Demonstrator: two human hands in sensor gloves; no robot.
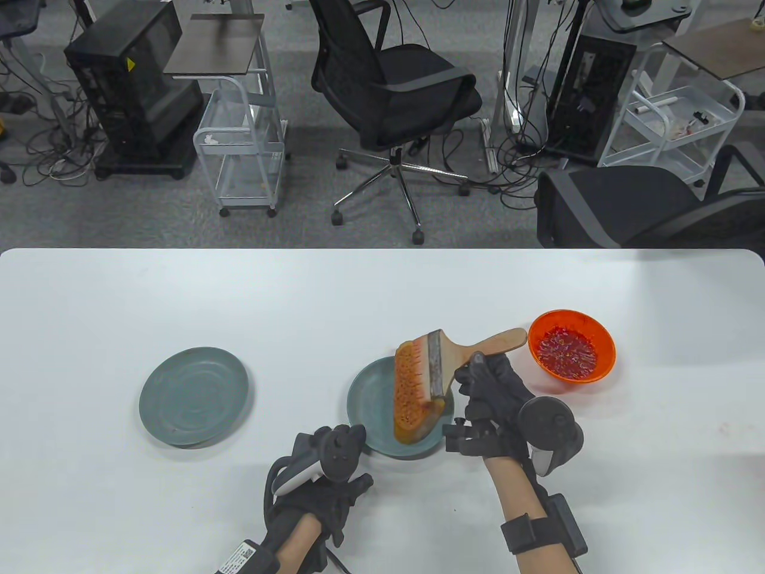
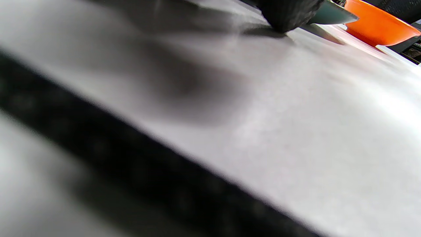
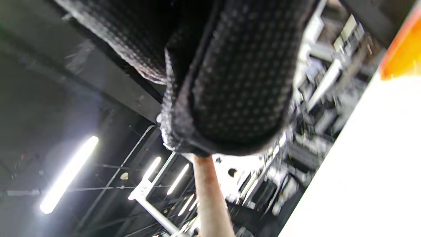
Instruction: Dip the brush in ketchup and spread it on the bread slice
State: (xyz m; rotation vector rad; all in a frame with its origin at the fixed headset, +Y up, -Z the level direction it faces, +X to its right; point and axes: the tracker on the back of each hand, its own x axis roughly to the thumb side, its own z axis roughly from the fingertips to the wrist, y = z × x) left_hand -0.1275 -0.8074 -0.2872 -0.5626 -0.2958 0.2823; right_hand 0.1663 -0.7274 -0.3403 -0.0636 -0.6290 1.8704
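While the right hand (image 1: 487,382) grips the brush (image 1: 445,359) handle, its bristles lie leftward across the bread slice (image 1: 412,397).

White bench (image 1: 119,299) carries a spare grey-green plate (image 1: 194,396) at 9 o'clock, sitting alone. Beyond the far edge: black office chair (image 1: 394,89) at 12 o'clock, second black chair (image 1: 645,203) at 2 o'clock, white wire cart (image 1: 242,152) at 11 o'clock beside a black PC tower (image 1: 131,89), another tower (image 1: 588,89) and cart (image 1: 675,128) at 1 o'clock. Cables on grey carpet (image 1: 299,197).
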